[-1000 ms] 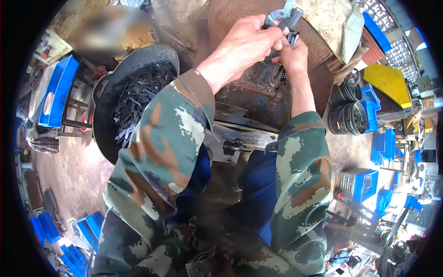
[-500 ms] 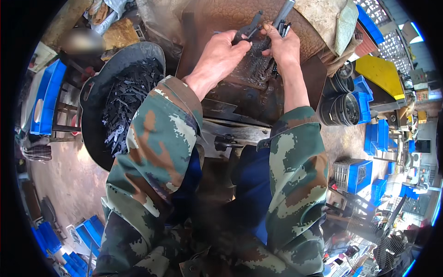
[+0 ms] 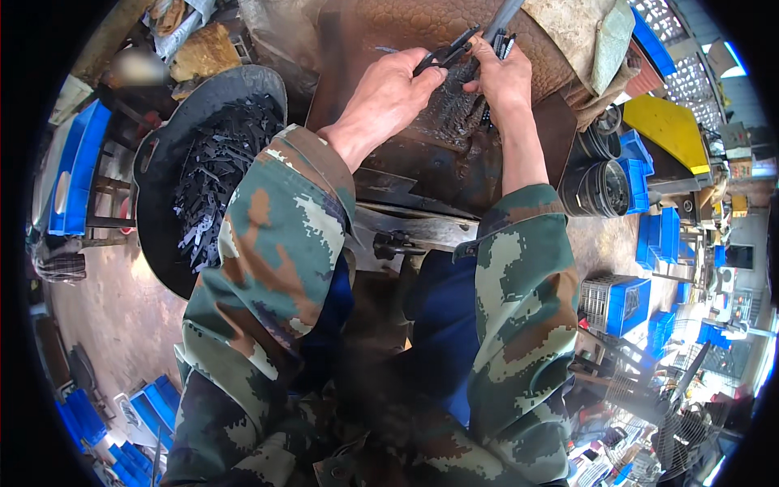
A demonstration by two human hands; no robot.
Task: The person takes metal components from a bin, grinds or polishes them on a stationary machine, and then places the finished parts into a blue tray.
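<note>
My left hand (image 3: 391,96) is closed, its thumb and fingers pinching dark metal pieces (image 3: 448,55) that point up and right toward my other hand. Their exact kind is hard to make out. My right hand (image 3: 505,81) grips a bunch of thin dark metal strips (image 3: 505,45), whose ends stick out above and below the fingers. By its thumb a grey metal bar (image 3: 503,18) rises toward the top edge; whether the hand holds it, I cannot tell. Both hands are over a brown, grimy work surface (image 3: 389,170) with wet-looking dark residue.
To the left stands a large black basin (image 3: 158,243) holding many dark metal strips (image 3: 215,166). Black buckets (image 3: 596,191) and blue crates (image 3: 637,183) are on the right, below a yellow panel (image 3: 665,130). Cloth sacking (image 3: 568,36) lies at the far right of the surface.
The pieces in my left hand have turned and now lie closer to my right hand. Both hands stay over the same spot; the view has shifted slightly.
</note>
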